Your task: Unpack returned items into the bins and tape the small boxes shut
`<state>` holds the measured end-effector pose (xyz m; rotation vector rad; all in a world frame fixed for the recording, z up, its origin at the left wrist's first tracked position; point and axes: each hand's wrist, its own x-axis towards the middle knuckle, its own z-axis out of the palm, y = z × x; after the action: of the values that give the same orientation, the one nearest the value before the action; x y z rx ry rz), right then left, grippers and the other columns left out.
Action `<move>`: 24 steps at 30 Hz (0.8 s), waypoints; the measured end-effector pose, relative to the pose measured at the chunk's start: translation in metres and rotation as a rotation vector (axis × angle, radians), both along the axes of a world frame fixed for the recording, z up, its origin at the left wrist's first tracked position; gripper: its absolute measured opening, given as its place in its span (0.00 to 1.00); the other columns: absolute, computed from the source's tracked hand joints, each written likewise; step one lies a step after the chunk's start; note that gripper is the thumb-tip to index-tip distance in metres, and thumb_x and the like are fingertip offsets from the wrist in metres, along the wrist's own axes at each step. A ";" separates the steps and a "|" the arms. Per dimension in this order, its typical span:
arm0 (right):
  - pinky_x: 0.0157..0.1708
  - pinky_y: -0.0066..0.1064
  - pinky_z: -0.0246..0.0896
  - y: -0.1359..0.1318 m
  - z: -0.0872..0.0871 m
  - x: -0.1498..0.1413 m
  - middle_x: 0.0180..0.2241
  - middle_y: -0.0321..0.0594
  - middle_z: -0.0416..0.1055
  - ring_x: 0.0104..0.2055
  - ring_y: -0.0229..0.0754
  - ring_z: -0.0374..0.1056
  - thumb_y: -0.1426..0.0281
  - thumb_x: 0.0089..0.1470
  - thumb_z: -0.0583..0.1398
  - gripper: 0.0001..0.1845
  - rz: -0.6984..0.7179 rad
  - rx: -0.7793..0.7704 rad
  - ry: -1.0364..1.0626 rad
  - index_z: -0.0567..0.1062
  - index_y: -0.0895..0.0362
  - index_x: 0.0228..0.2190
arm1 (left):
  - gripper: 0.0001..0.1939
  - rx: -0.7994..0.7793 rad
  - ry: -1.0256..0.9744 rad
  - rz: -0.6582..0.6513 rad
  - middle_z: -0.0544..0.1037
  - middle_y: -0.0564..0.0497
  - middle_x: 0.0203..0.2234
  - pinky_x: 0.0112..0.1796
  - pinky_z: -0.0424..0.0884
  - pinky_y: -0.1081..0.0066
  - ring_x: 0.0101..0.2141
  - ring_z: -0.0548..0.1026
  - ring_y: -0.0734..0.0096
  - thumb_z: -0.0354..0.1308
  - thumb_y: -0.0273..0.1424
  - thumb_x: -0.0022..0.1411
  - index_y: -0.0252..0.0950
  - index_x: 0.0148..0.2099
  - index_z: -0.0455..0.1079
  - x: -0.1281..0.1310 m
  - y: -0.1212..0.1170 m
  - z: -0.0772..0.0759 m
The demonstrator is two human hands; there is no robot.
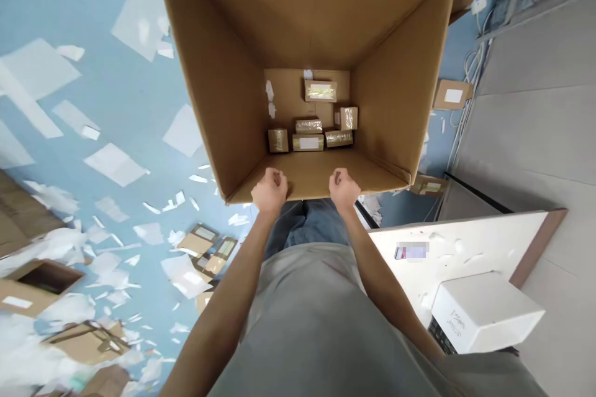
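Observation:
A large open cardboard box point(307, 5) stands in front of me, its mouth facing up toward me. Both of my hands grip its near edge: my left hand point(270, 191) is closed over the rim left of the middle, and my right hand point(343, 189) is closed over it to the right. On the box's floor lie several small taped cardboard boxes. One with a pale label point(320, 91) lies apart toward the far side. The others, among them a brown taped box point(278, 141) and a labelled box point(308, 143), cluster along the near wall.
White paper sheets point(116, 164) and scraps litter the blue floor to the left, with small cartons point(200, 238) and an opened carton point(41, 285) among them. At right, a white table point(465, 241) holds a phone point(412, 251) and a white box point(487, 310). Cables point(470, 74) run along the wall.

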<state>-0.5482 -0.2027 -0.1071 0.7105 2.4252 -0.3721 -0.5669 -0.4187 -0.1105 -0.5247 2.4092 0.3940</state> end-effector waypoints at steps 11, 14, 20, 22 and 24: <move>0.35 0.30 0.44 -0.002 -0.006 0.014 0.35 0.39 0.81 0.34 0.41 0.70 0.63 0.77 0.57 0.17 -0.025 0.080 -0.041 0.85 0.53 0.52 | 0.16 0.004 -0.156 -0.096 0.89 0.43 0.42 0.38 0.66 0.65 0.44 0.87 0.48 0.52 0.43 0.81 0.41 0.56 0.76 0.005 -0.001 0.007; 0.35 0.30 0.45 -0.003 -0.004 0.018 0.33 0.39 0.79 0.34 0.42 0.69 0.63 0.76 0.56 0.18 -0.039 0.083 -0.049 0.84 0.54 0.52 | 0.15 0.025 -0.189 -0.113 0.89 0.42 0.43 0.39 0.67 0.65 0.44 0.87 0.48 0.53 0.42 0.81 0.41 0.56 0.76 0.008 -0.002 0.008; 0.35 0.29 0.47 -0.005 -0.003 0.016 0.33 0.39 0.79 0.34 0.42 0.71 0.63 0.74 0.56 0.18 -0.042 0.098 -0.060 0.85 0.54 0.51 | 0.15 0.047 -0.205 -0.119 0.89 0.40 0.45 0.41 0.69 0.65 0.45 0.87 0.48 0.53 0.42 0.81 0.41 0.57 0.76 0.006 -0.003 0.007; 0.35 0.30 0.49 -0.005 -0.003 0.015 0.33 0.40 0.80 0.34 0.43 0.72 0.63 0.75 0.57 0.18 -0.034 0.105 -0.058 0.85 0.55 0.51 | 0.15 0.048 -0.213 -0.115 0.89 0.41 0.45 0.41 0.69 0.64 0.45 0.87 0.47 0.53 0.42 0.81 0.41 0.57 0.77 0.004 -0.002 0.008; 0.36 0.30 0.52 -0.004 -0.001 0.013 0.34 0.40 0.82 0.36 0.44 0.75 0.63 0.75 0.57 0.18 -0.027 0.110 -0.067 0.85 0.54 0.52 | 0.15 0.060 -0.223 -0.101 0.89 0.41 0.44 0.42 0.70 0.63 0.45 0.87 0.46 0.53 0.42 0.81 0.42 0.57 0.77 0.002 -0.002 0.010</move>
<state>-0.5355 -0.2069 -0.1077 0.7919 2.3889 -0.2232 -0.5652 -0.4205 -0.1002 -0.3960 2.1921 0.3431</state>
